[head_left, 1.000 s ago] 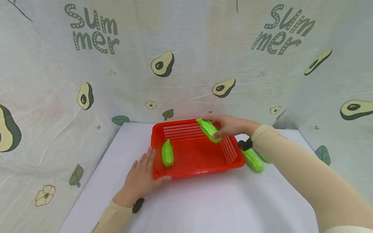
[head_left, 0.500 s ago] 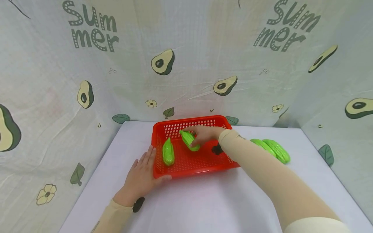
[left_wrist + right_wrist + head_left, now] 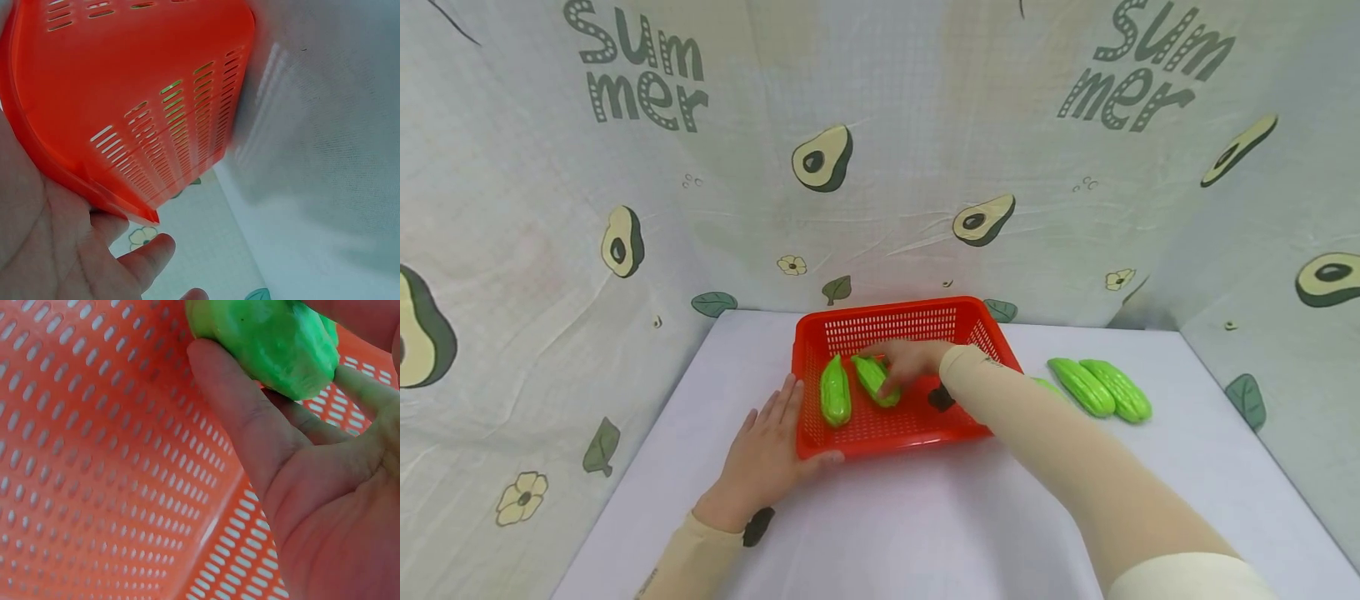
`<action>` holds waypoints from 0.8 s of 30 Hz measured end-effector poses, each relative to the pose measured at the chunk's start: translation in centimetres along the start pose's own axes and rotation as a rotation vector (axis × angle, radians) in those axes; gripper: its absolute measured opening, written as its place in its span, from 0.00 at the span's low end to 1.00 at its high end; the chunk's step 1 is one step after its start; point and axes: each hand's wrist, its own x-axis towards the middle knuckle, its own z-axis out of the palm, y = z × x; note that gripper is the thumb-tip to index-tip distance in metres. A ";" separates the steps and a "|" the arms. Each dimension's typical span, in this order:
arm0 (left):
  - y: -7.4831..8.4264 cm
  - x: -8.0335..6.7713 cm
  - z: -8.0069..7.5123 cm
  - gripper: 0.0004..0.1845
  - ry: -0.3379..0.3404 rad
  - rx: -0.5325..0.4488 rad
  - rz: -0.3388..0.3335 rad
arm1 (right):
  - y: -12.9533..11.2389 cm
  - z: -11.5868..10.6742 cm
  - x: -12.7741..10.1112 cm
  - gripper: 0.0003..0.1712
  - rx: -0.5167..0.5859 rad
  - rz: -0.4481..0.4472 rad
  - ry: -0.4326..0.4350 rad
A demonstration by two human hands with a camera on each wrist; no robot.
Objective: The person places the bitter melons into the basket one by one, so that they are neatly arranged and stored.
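In the head view my right hand (image 3: 913, 362) reaches down inside a red slotted plastic basket (image 3: 917, 437) and grips a bright green bitter melon (image 3: 874, 385) between thumb and fingers. The right wrist view shows the thumb against one side of this bitter melon (image 3: 269, 344) and fingers on the other side. A second bitter melon (image 3: 835, 396) lies at the basket's left end, stem end pointing away. My left hand (image 3: 763, 450) rests with fairly straight fingers along the basket's left rim, thumb by the front corner. Up close, the left wrist view shows its palm (image 3: 56, 244) against the rim.
To the right of the basket, two bitter melons (image 3: 1101, 390) lie side by side on the white table (image 3: 880, 525). Part of another one (image 3: 1048, 386) shows behind my right sleeve. A printed cloth (image 3: 895, 150) hangs behind and at both sides.
My right hand has carried the bitter melon from above the basket's right part leftward and down, beside the one lying there. My left hand has stayed at the rim.
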 end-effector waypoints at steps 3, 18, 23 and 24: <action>0.1 0.0 -0.1 0.67 0.002 -0.005 0.002 | -0.2 0.3 0.1 0.45 -0.018 0.002 0.009; 0.2 -0.1 -0.2 0.67 -0.004 -0.016 -0.002 | -0.6 1.1 1.3 0.44 -0.088 -0.002 0.025; 0.2 -0.2 -0.2 0.66 -0.004 -0.017 -0.003 | -0.6 1.3 1.6 0.44 -0.111 -0.011 0.029; 0.2 -0.2 -0.2 0.67 -0.004 -0.016 -0.003 | -0.6 1.3 1.6 0.44 -0.114 -0.014 0.029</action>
